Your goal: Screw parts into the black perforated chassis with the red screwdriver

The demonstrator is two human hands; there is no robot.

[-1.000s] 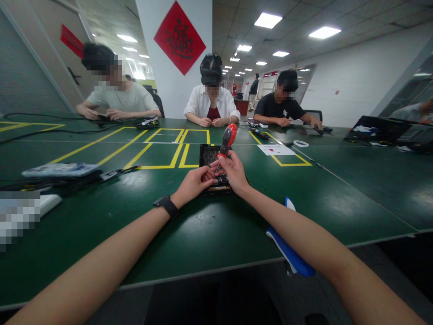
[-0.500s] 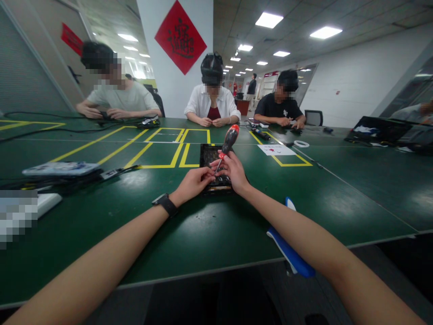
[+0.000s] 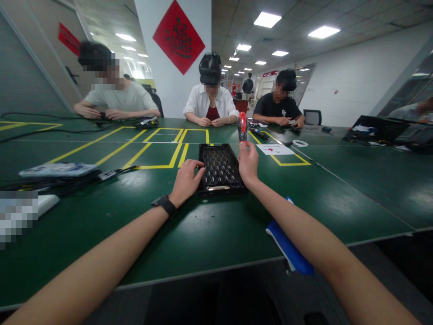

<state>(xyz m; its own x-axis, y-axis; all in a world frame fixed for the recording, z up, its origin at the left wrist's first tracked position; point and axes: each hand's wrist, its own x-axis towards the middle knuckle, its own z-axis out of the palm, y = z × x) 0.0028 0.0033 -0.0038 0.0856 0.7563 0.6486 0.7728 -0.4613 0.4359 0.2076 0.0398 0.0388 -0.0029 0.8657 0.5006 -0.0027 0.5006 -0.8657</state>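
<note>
A black tray [image 3: 220, 170] of small dark parts lies on the green table in front of me. My left hand [image 3: 186, 180] rests at the tray's left edge, fingers curled against its rim; a dark watch is on that wrist. My right hand [image 3: 248, 161] is raised at the tray's right side, closed round the shaft end of a red and black screwdriver [image 3: 242, 126], which stands upright with the handle up.
A blue and white object [image 3: 287, 246] lies under my right forearm near the table's front edge. Yellow tape lines [image 3: 162, 153] mark boxes beyond the tray. Cables and a flat packet [image 3: 57, 170] sit at the left. Three people sit across the table.
My right hand has lifted the screwdriver off the tray, moved it right and turned it upright. My left hand has slid from the tray's middle to its left edge.
</note>
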